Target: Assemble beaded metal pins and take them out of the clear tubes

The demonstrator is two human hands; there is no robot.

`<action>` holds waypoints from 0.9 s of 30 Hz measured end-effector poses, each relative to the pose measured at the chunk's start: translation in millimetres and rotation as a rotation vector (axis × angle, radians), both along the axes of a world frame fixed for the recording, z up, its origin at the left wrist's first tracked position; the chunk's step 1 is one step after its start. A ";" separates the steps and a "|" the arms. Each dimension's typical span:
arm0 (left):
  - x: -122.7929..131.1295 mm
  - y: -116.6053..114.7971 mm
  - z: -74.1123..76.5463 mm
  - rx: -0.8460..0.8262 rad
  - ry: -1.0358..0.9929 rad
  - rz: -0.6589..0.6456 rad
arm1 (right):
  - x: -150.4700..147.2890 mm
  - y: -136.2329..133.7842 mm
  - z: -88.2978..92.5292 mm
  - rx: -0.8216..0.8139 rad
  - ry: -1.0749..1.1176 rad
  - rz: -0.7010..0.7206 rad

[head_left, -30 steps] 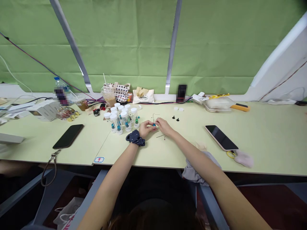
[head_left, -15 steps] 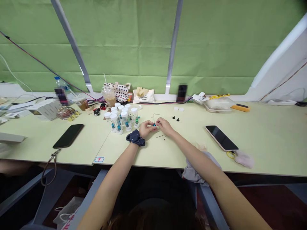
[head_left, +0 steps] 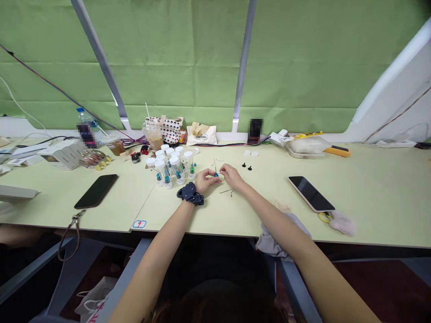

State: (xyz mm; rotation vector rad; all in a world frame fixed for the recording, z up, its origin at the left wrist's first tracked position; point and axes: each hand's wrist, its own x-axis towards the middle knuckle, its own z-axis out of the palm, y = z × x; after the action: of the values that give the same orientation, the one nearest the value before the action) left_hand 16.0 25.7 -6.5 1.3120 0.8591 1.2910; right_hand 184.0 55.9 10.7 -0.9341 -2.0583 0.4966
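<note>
My left hand (head_left: 205, 181) pinches a small blue piece (head_left: 216, 175) between thumb and fingertips, just above the table. Thin dark wire-like rods (head_left: 216, 166) stand up from or behind it. Close on the right, the fingertips of my right hand (head_left: 232, 176) are pressed together beside the blue piece; whatever they grip is too small to make out. Several clear vials with white caps (head_left: 175, 165) stand left of my hands, with blue or green pieces inside. Below my right hand lie thin dark rods (head_left: 226, 192). Two small black parts (head_left: 247, 166) rest beyond it.
White caps (head_left: 251, 153) lie farther back. A phone (head_left: 310, 194) is on the right, another phone (head_left: 96, 191) on the left. Drink cups (head_left: 154, 137), a cream pouch (head_left: 201, 134) and a plastic box (head_left: 306, 148) line the back. A grey cloth (head_left: 274, 242) hangs at the front edge.
My right fingertips have shifted slightly right, away from the blue piece. My left hand keeps its hold, and the things on the table stay put.
</note>
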 end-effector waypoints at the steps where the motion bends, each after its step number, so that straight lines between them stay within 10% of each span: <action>1: 0.0 0.1 -0.1 0.001 0.001 0.002 | -0.3 -0.2 0.6 0.003 0.008 -0.015; 27: 0.3 -0.4 0.9 0.014 0.011 -0.002 | 2.8 -1.0 1.4 0.022 -0.211 -0.106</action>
State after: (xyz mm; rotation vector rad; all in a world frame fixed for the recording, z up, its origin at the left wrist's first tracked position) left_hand 16.3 25.3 -5.6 1.3318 0.8575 1.2910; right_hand 186.8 54.9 12.0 -1.1156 -2.1829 0.3298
